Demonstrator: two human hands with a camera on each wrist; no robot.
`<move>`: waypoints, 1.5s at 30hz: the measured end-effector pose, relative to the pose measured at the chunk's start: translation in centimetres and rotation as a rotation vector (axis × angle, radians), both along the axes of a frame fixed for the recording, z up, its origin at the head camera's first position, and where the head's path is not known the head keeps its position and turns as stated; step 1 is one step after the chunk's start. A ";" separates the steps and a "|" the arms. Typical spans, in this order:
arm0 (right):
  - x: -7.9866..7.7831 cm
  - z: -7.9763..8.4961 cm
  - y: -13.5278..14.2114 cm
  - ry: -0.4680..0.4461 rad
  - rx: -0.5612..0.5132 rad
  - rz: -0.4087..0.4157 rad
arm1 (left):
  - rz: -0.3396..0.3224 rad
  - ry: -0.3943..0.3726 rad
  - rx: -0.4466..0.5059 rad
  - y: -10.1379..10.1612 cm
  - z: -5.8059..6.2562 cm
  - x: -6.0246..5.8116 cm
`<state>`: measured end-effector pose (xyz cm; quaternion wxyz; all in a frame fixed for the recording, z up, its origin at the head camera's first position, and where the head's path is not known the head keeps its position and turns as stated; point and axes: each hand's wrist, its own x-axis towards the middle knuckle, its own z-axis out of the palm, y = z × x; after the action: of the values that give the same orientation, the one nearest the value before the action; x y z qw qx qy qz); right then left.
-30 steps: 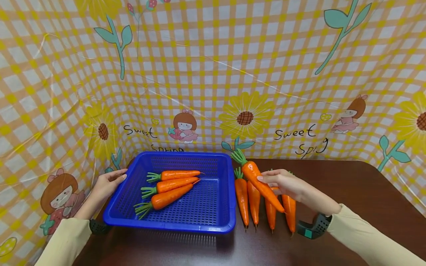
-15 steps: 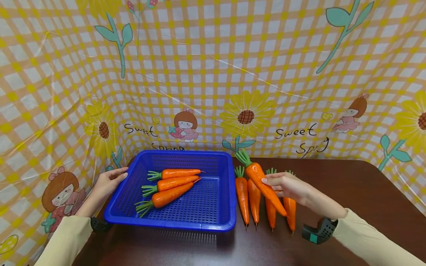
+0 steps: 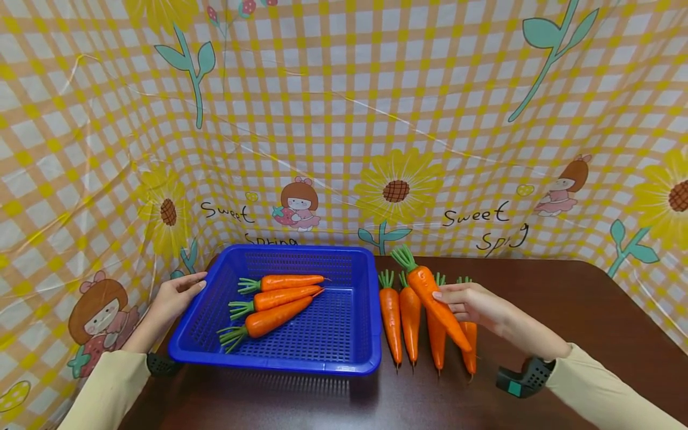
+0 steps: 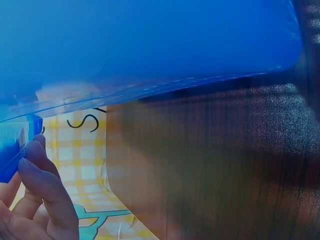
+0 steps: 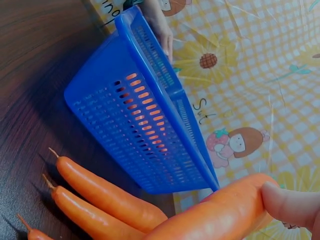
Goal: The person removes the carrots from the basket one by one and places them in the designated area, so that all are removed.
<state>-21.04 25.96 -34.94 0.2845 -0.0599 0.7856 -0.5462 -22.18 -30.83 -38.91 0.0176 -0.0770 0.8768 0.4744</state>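
My right hand (image 3: 475,306) holds a carrot (image 3: 432,301) between thumb and fingers, its green top pointing up and left. It slants above several more carrots (image 3: 390,316) lined up on the table, overlapping two of them in the head view. In the right wrist view the thumb presses on the held carrot (image 5: 220,212). On the other side, my left hand (image 3: 174,298) pinches the left rim of a blue plastic basket (image 3: 279,365); its fingers (image 4: 47,185) show at the rim in the left wrist view. Three carrots (image 3: 279,316) lie inside the basket, green tops to the left.
The dark brown table (image 3: 548,310) extends to the right of the carrots and in front of the basket. A yellow checked cloth (image 3: 333,137) with sunflowers hangs behind the table and along both sides, close to the left hand.
My right hand has moved a little to the right and toward me with the carrot, away from the basket. The left hand and the basket have stayed in place.
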 end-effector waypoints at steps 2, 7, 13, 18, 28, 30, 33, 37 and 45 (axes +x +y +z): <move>0.0 -0.1 0.3 -0.003 -0.007 -0.001 | 0.003 0.004 0.000 0.0 0.0 0.0; 0.2 -0.5 1.2 -0.022 -0.054 0.011 | 0.002 0.016 -0.013 0.1 0.0 0.0; 0.5 -1.3 2.5 -0.035 -0.085 0.009 | 0.000 0.029 -0.023 0.2 -0.1 0.1; 0.9 -1.7 3.5 -0.042 -0.060 -0.017 | 0.001 0.017 0.000 0.1 0.1 0.1; 1.4 -2.3 5.2 -0.038 -0.031 -0.036 | 0.006 0.004 0.019 0.2 0.0 0.2; 1.5 -2.4 5.4 -0.032 -0.015 -0.051 | 0.009 0.000 0.011 0.2 -0.1 0.3; 1.8 -2.7 5.8 -0.017 0.005 -0.061 | 0.015 0.002 0.001 0.2 -0.2 0.3; 2.0 -3.1 6.5 -0.015 0.004 -0.072 | 0.011 0.013 0.001 0.2 -0.2 0.3; 2.3 -3.5 7.8 -0.015 -0.014 -0.077 | 0.006 0.033 0.012 0.2 -0.2 0.2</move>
<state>-18.70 33.77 -38.47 0.2685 -0.0275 0.7813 -0.5627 -21.94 -30.61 -39.09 0.0020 -0.0718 0.8739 0.4808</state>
